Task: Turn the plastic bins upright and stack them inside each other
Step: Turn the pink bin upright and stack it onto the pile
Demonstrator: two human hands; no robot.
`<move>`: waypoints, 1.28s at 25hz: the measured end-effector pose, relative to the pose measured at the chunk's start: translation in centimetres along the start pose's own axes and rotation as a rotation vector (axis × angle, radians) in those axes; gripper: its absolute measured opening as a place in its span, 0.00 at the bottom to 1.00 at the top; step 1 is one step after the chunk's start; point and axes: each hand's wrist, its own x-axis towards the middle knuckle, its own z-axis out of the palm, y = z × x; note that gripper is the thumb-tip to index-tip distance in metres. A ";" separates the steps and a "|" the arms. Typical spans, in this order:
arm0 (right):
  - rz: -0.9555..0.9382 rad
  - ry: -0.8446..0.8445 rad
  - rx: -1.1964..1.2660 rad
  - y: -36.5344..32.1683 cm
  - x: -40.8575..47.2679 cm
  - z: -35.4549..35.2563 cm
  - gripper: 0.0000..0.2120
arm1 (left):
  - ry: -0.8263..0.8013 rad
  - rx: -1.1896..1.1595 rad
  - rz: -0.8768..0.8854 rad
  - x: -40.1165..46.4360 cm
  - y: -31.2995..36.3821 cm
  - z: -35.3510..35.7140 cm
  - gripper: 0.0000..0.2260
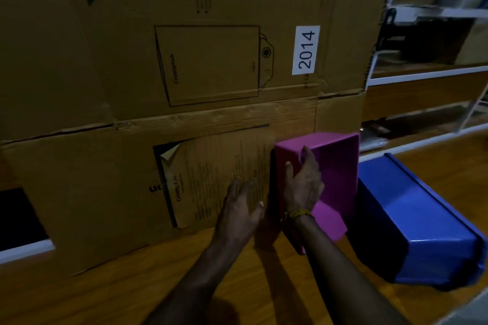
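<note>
A magenta plastic bin (pixel 338 166) stands on the wooden surface, its open side facing up and toward me. My right hand (pixel 303 185) grips its left wall, thumb inside the bin and fingers over the outer side. My left hand (pixel 243 206) hovers just left of the bin with relaxed fingers and holds nothing. A blue plastic bin (pixel 422 221) lies overturned to the right of the magenta one, bottom facing up, touching or nearly touching it.
Large cardboard boxes (pixel 184 60) rise like a wall directly behind the bins; one carries a white label reading 2014. White metal shelving (pixel 422 79) with dark items stands at the back right. Wooden surface (pixel 132 285) stretches in front of me.
</note>
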 end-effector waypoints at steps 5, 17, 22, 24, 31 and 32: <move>0.053 0.042 0.069 0.0 0.0 -0.5 0.28 | 0.021 0.038 -0.012 -0.7 -0.7 0.1 0.23; -0.048 0.067 0.345 0.3 -13.4 -5.7 0.19 | 0.129 -0.115 0.159 -7.0 -0.3 -4.5 0.19; -0.030 0.092 0.333 -1.4 -19.6 -8.5 0.16 | 0.168 -0.124 0.100 -12.1 -2.8 -9.1 0.21; -0.083 0.040 0.333 -2.2 -22.5 -9.5 0.15 | 0.209 -0.140 0.045 -14.2 -4.0 -10.9 0.23; -0.069 -0.040 0.376 -4.3 -30.5 -12.1 0.15 | 0.229 -0.370 -0.287 -21.1 -6.5 -16.1 0.27; -0.012 -0.031 0.369 -4.8 -31.1 -12.4 0.16 | 0.252 -0.384 -0.300 -22.0 -6.5 -16.8 0.27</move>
